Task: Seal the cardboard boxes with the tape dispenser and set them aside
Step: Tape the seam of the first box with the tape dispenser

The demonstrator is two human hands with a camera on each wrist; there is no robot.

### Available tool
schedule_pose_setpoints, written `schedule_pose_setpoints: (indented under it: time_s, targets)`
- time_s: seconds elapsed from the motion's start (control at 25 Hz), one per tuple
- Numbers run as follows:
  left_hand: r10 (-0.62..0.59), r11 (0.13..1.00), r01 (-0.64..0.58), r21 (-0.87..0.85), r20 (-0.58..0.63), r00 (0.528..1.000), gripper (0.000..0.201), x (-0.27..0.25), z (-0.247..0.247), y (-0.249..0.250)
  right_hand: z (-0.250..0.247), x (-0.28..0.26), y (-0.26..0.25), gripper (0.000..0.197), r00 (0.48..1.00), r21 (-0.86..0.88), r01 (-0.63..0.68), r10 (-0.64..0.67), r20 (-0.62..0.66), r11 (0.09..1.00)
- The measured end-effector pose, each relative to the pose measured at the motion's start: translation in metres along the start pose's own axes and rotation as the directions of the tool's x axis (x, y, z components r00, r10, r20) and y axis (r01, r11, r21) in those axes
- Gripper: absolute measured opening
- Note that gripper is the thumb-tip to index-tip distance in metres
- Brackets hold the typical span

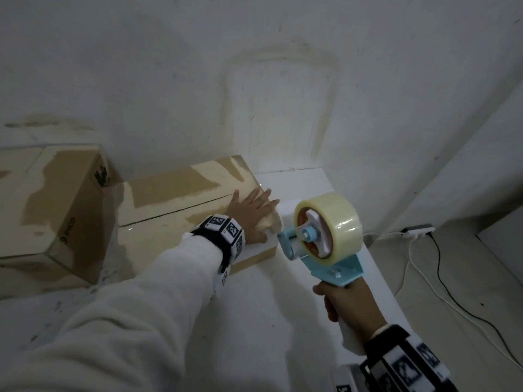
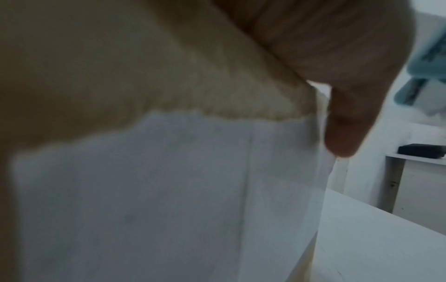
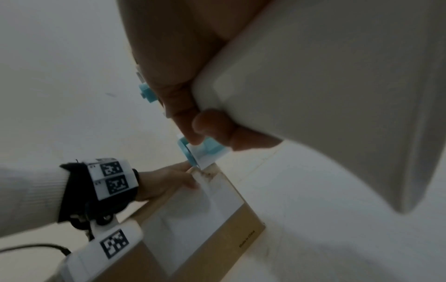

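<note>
A flat cardboard box (image 1: 181, 205) lies on the white table (image 1: 268, 306) against the wall, its top seam showing as a dark line. My left hand (image 1: 252, 215) presses flat on the box's right end with straight fingers, and the thumb (image 2: 345, 124) hangs over the edge beside a white label (image 2: 169, 190). My right hand (image 1: 348, 304) grips the white handle (image 3: 337, 95) of the blue tape dispenser (image 1: 328, 261). Its clear tape roll (image 1: 331, 222) hovers just right of the box end, and its front tip (image 3: 193, 158) nearly meets the left hand (image 3: 164, 183).
A second, taller cardboard box (image 1: 51, 210) stands at the left against the wall, touching the first. The table's right edge (image 1: 385, 281) drops to the floor, where a charger (image 1: 418, 230) and cables (image 1: 441, 281) lie. A low shelf with a black object (image 2: 422, 152) stands beyond.
</note>
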State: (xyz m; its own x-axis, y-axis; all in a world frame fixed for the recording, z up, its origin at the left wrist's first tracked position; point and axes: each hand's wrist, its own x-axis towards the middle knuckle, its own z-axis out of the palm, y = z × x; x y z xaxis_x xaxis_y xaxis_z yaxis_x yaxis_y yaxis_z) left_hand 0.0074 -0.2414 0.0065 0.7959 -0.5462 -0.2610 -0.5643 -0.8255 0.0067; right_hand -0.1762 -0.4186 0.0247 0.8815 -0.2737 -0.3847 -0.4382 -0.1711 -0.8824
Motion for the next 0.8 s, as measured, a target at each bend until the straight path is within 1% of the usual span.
schedule_pose_setpoints:
  time_s: [0.08, 0.16, 0.24, 0.32, 0.4, 0.52, 0.8]
  targets:
    - [-0.011, 0.998, 0.013, -0.067, 0.021, 1.0, 0.074, 0.0, -0.004, 0.003, 0.003, 0.006, 0.004, 0.019, 1.0, 0.006, -0.028, 0.028, 0.002, 1.0]
    - [-0.053, 0.988, 0.055, -0.144, 0.018, 0.998, 0.06, 0.0, -0.006, 0.006, 0.007, 0.01, 0.009, 0.019, 0.999, 0.025, -0.053, 0.053, -0.008, 0.998]
    - [-0.077, 0.985, 0.076, -0.157, -0.001, 0.997, 0.061, 0.001, -0.005, 0.009, 0.012, 0.016, 0.014, 0.02, 0.997, 0.037, -0.075, 0.076, -0.02, 0.996]
    - [-0.074, 0.984, 0.071, -0.166, -0.013, 0.997, 0.067, 0.002, -0.003, 0.01, 0.017, 0.022, 0.018, 0.019, 0.995, 0.033, -0.094, 0.095, -0.029, 0.995]
    - [-0.067, 0.978, 0.059, -0.2, -0.033, 0.997, 0.07, 0.003, -0.002, 0.01, 0.021, 0.029, 0.021, 0.019, 0.994, 0.018, -0.106, 0.106, -0.032, 0.994]
    - [-0.053, 0.969, 0.04, -0.243, -0.045, 0.998, 0.067, 0.003, -0.003, 0.012, 0.023, 0.037, 0.022, 0.024, 0.992, 0.004, -0.125, 0.125, -0.014, 0.992]
    - [-0.038, 0.962, 0.034, -0.272, -0.008, 0.999, 0.064, 0.002, -0.013, 0.014, 0.017, 0.047, 0.019, 0.03, 0.978, 0.1, -0.205, 0.199, 0.069, 0.974]
